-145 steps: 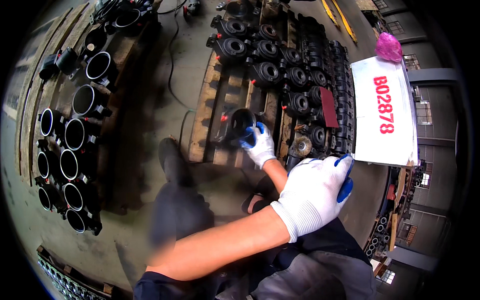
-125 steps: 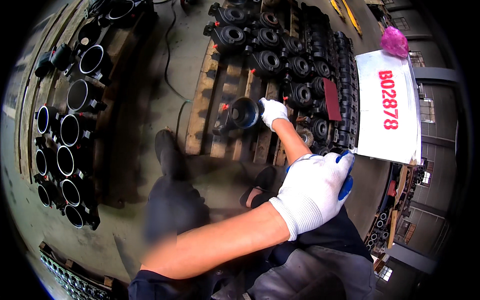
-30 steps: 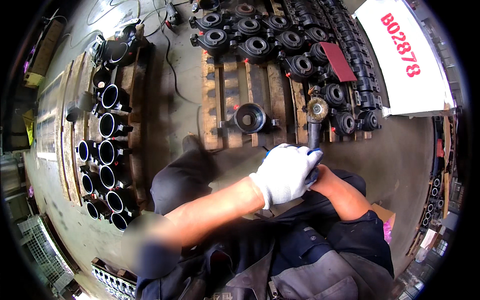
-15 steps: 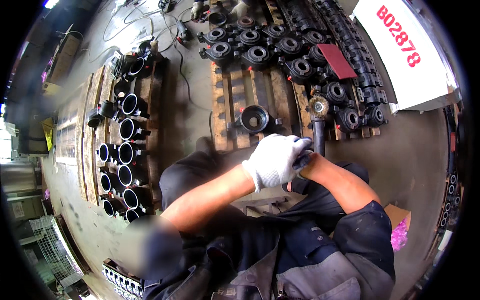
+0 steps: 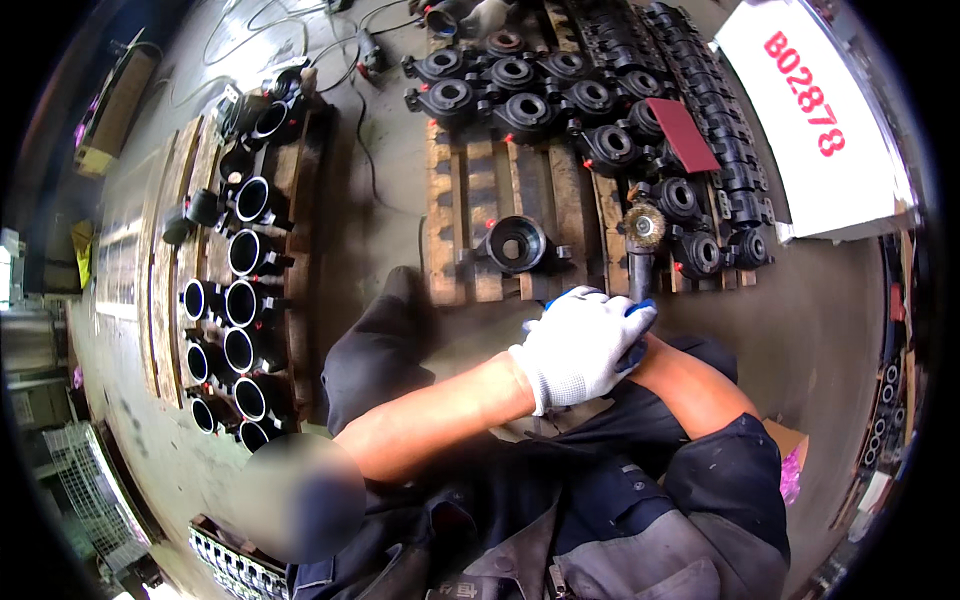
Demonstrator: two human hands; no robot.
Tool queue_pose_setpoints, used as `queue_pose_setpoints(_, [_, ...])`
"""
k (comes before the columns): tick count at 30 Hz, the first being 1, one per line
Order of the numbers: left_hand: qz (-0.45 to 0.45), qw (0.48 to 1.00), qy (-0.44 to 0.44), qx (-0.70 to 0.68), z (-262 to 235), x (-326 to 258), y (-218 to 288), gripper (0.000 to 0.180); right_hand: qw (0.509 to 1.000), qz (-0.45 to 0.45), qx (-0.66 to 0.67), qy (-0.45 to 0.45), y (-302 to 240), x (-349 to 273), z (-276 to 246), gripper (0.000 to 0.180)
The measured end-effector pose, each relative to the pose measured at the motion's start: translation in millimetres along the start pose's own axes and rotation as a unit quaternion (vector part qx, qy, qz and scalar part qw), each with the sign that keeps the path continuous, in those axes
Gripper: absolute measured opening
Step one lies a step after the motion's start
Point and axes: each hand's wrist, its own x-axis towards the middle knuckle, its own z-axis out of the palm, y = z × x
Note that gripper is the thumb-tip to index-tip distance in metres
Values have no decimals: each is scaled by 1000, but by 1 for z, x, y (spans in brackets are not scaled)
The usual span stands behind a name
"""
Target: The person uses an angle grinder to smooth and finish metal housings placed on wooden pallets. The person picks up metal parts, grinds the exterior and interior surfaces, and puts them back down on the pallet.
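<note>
My left hand, in a white knit glove with blue-edged fingers, lies across my right hand. Its fingers curl down over the far side, hiding whatever they grip. Of my right side, the bare forearm shows up to the glove; the right fingers are hidden. Just beyond the hands is a power tool with a dark slim body and a brass-coloured wire brush, its near end covered by the glove. A black round housing with an open bore sits on the pallet ahead.
Several black ring-topped housings crowd the pallet's far side, with a red flat piece over some. Black cylindrical parts line the left pallet. A white box stands far right. Another person's gloved hand works at the top.
Both hands have shifted a little right and toward my body, still together. The brush tool keeps its place beside the housings; the whole view has moved slightly.
</note>
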Motion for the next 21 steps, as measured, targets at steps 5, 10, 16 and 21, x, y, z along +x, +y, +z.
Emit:
queue_pose_setpoints(5, [-2,1000,4,10,-3,-15,-17,43,1000,5,-1,-15,-2,4,-1,51])
queue_pose_setpoints(10, [-2,1000,-6,2,-6,-23,-23,50,1000,7,3,-22,1,3,-5,51])
queue_pose_setpoints(16, [-8,1000,-11,24,-18,-26,-27,47,999,-4,-15,-44,5,7,-5,52])
queue_pose_setpoints(21, [3,1000,19,0,-5,-27,-26,42,997,-75,-14,-12,43,14,20,56])
